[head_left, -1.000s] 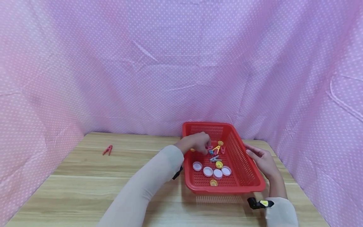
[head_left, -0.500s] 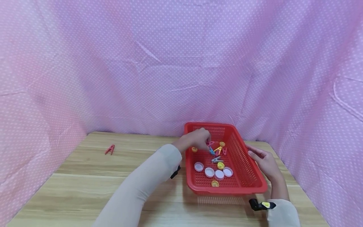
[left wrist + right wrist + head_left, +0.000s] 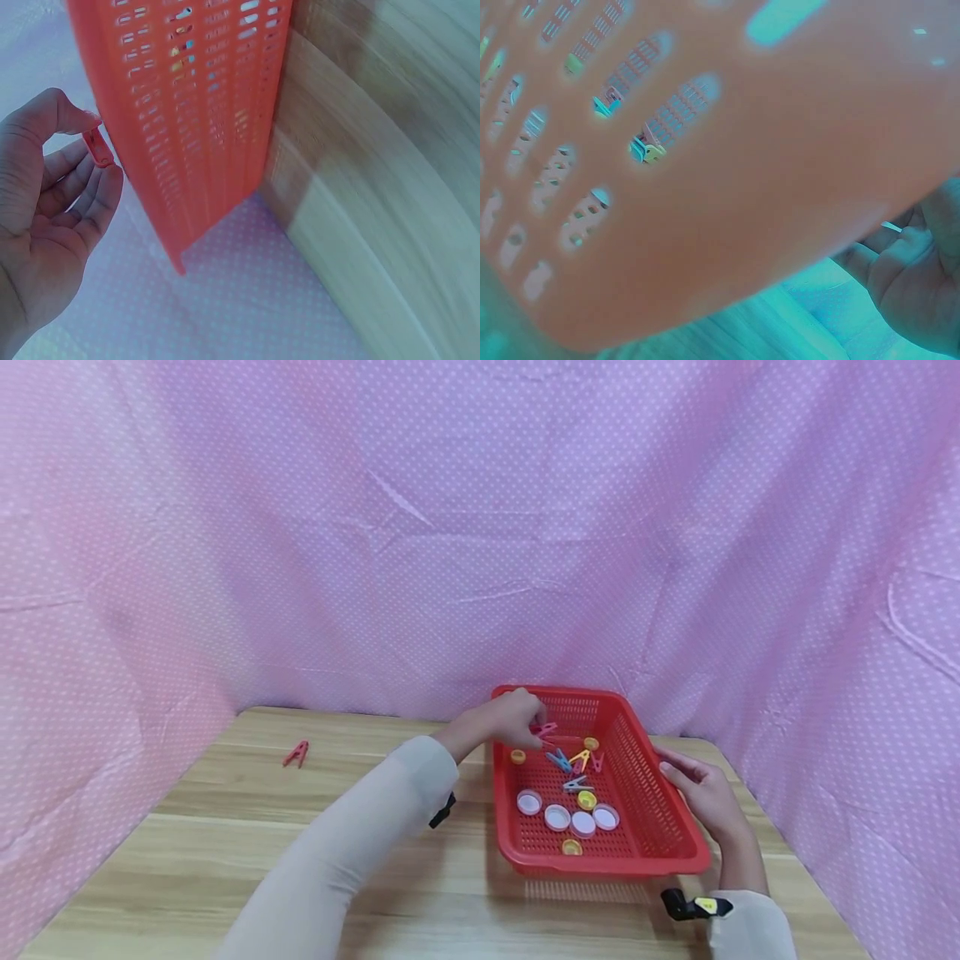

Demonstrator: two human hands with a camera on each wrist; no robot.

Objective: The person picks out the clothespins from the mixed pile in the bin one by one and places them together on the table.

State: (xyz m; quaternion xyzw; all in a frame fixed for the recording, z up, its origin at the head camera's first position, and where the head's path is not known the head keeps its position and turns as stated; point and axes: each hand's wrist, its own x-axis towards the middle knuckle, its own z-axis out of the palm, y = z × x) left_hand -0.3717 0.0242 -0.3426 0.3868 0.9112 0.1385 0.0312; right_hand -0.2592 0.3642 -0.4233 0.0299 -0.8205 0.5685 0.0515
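My left hand pinches a pink clothespin above the far left part of a red plastic basket. In the left wrist view that clothespin sits between thumb and fingertips, right at the basket's rim. Beneath it, inside the basket, lie a blue clothespin, a yellow clothespin, a grey clothespin and pink ones. My right hand holds the basket's right rim, thumb near the top edge; the basket wall partly hides its fingers in the right wrist view.
Several white round caps and several yellow caps lie in the basket's nearer half and along its sides. A lone red clothespin rests on the wooden table at left. Pink dotted cloth hangs behind and at both sides.
My left hand has lifted up and back toward the basket's left rim, bringing the pink clothespin up from the pile and uncovering the blue one. My right hand stays at the right rim.
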